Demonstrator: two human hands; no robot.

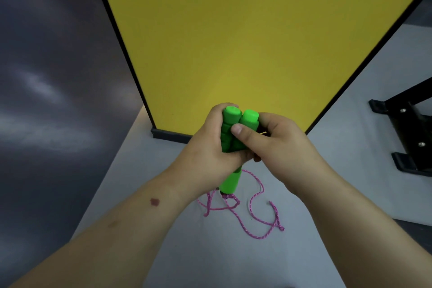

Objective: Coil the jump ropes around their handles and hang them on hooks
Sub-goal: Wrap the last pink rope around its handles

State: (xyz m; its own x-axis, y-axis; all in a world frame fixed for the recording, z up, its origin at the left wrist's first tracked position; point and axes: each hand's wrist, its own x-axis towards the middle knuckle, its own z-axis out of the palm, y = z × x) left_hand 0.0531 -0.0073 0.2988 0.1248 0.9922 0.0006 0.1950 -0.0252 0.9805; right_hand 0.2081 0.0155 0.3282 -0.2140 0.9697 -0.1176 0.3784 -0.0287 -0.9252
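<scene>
Handles: two green foam handles (236,131) stand side by side and upright in front of me, their flat ends up, held together over the floor (210,259).
Left hand: my left hand (210,145) wraps around the pair from the left, fingers curled behind them.
Right hand: my right hand (275,138) grips from the right, thumb pressed across the front of the handles.
Rope: the pink rope (254,217) hangs from the lower ends and lies in loose, tangled loops on the floor just below my hands.
Surroundings: a yellow panel (245,30) stands ahead; a black stand (406,128) sits to the right.
Done: I judge only the handles are gathered.
Left: no turn of rope is on the handles yet, so all the coiling remains, then the hanging; I see no hook.
</scene>
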